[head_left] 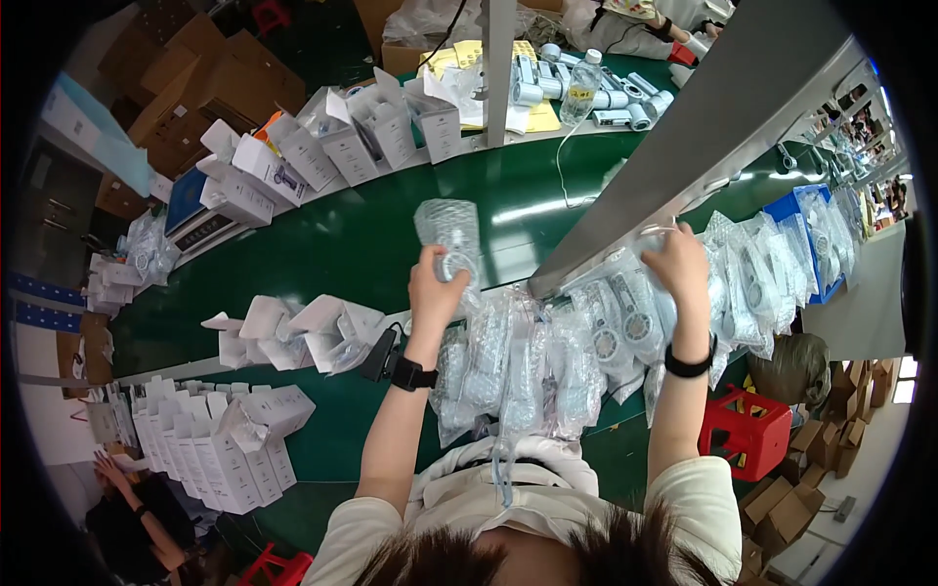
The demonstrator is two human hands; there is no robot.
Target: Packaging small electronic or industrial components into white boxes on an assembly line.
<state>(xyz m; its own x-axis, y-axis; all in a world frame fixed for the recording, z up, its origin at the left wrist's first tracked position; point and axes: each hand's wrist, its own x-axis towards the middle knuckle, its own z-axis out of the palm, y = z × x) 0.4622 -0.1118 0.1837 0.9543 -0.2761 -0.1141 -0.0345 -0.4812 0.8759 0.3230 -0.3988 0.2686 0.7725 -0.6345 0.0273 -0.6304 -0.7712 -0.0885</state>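
Observation:
My left hand (437, 285) is closed around a bubble-wrap bag (447, 223) with a pale device inside, held up over the green table. To the right, my right hand (681, 262) has its fingers curled at the top of another clear bubble-wrap bag (649, 234), beside the grey post. Between and below my hands lies a row of bubble-wrapped devices (523, 366). Some show a round grille-like end through the wrap. More wrapped devices (747, 269) continue the row to the right of my right forearm.
A slanting grey post (703, 127) rises close to my right hand. Open white boxes (337, 332) stand left of my left forearm, and others (354, 137) line the far edge. A bottle (583, 88) stands among loose devices. A blue bin (796, 210) sits far right, a red stool (747, 430) below.

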